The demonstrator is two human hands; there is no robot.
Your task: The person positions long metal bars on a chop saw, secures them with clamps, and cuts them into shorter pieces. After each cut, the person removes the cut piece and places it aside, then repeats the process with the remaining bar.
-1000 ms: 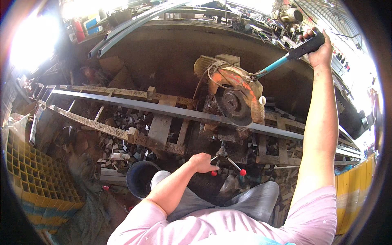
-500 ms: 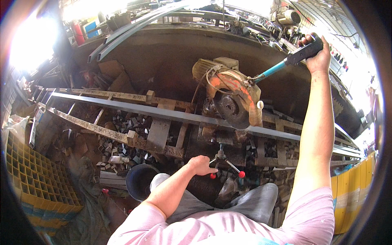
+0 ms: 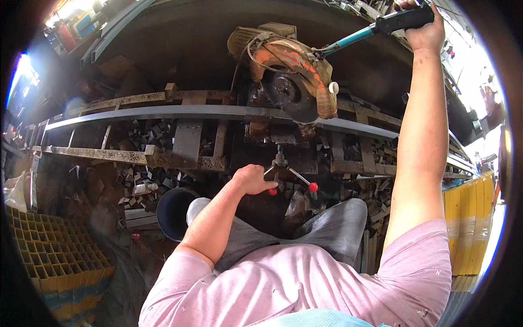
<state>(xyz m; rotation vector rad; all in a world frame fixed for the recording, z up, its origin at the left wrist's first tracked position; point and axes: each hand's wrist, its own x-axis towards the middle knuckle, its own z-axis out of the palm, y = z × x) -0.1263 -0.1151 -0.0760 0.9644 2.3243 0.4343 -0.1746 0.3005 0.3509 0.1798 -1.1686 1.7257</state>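
Observation:
Up at the far right, my right hand (image 3: 426, 34) is closed around the black grip of a lever handle (image 3: 351, 39). The lever's blue rod leads down to a cut-off saw (image 3: 294, 52) with a worn orange guard and a dark round blade (image 3: 284, 91). The blade's lower edge is at a long grey metal tube (image 3: 158, 112) lying across the saw bed; whether it has cut in, I cannot tell. My left hand (image 3: 251, 179) is curled at a spoke of the vise handle (image 3: 280, 159), which has red ball knobs. Its fingertips are partly hidden.
A ladder-like support frame (image 3: 98, 153) carries the tube. Cut metal pieces (image 3: 143, 175) are heaped below it. A dark bucket (image 3: 173, 215) stands by my left knee. Stacked yellow tubes (image 3: 60, 245) are at the left, with a yellow stack (image 3: 469, 229) at the right.
The view has tilted down, so the saw, tube and both hands appear higher in the picture. Both hands keep their places on the lever and at the vise handle.

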